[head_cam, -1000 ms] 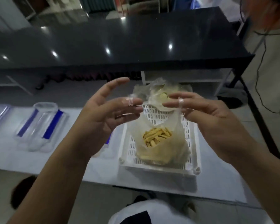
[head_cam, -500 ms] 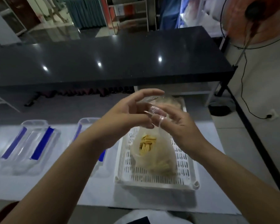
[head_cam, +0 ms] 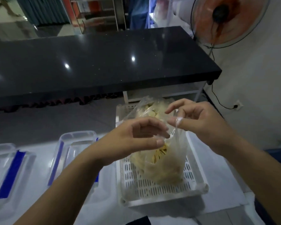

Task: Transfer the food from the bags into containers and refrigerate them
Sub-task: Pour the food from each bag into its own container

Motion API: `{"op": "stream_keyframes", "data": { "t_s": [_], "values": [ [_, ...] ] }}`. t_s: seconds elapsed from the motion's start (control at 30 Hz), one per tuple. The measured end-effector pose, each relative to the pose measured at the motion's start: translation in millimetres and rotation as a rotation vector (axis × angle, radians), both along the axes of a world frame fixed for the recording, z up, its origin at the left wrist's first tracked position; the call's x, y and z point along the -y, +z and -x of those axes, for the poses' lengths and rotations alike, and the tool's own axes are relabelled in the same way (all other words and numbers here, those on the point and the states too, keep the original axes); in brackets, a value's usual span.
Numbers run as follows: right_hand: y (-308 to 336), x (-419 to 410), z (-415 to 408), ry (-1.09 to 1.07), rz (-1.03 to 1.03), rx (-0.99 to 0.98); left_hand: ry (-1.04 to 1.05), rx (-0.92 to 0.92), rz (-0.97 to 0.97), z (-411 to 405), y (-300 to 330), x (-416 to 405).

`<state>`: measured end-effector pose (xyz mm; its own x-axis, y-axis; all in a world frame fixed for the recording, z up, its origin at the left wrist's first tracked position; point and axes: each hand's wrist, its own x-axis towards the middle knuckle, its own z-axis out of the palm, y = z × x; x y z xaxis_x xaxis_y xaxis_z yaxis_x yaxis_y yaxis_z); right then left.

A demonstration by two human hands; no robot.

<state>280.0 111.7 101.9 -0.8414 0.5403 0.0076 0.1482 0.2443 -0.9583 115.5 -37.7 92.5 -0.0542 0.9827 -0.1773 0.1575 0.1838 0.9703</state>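
Fingers (head_cam: 175, 121) of my right hand (head_cam: 203, 122) pinch a twisted strand of the bag (head_cam: 167, 163), thumb and fingertip pressed on the thin plastic, the index finger raised and bent above them. My left hand's (head_cam: 133, 140) fingers are curled, thumb below and fingertips above, closing on the bag's loose mouth just left of that strand; the plastic is blurred there, so how firm the hold is I cannot tell. Both hands meet over the bag's top, nearly touching.

Below them the bag hangs upright, its long axis running up and down, mouth pointing up at my hands and its full bottom resting in the basket (head_cam: 159, 190). Yellow sticks (head_cam: 161, 153) of food show through the plastic, most lying slanted in the upper middle of the bag. Behind my hands, at the far end of the basket, sits a second bag (head_cam: 151, 109) with pale round pieces.

The white slotted basket stands on a white table (head_cam: 104, 202). To its left lie two clear containers (head_cam: 75, 153) with blue strips, the nearer one just beside the basket, the other (head_cam: 8, 168) farther left. Beyond the table runs a long black counter (head_cam: 94, 62), and a fan (head_cam: 225, 20) stands at far right.
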Motion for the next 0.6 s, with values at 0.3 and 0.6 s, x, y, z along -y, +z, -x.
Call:
{"op": "stream_keyframes", "data": {
  "t_s": [0.3, 0.6],
  "values": [
    [19.8, 43.9, 5.3, -0.32, -0.107, -0.091, 0.163, -0.426, -0.298, -24.6, -1.4, -23.3],
    [3.6, 74.8, 2.0, -0.371, 0.015, -0.063, 0.359, -0.822, -0.503, -16.9, -22.1, -63.4]
  ]
}}
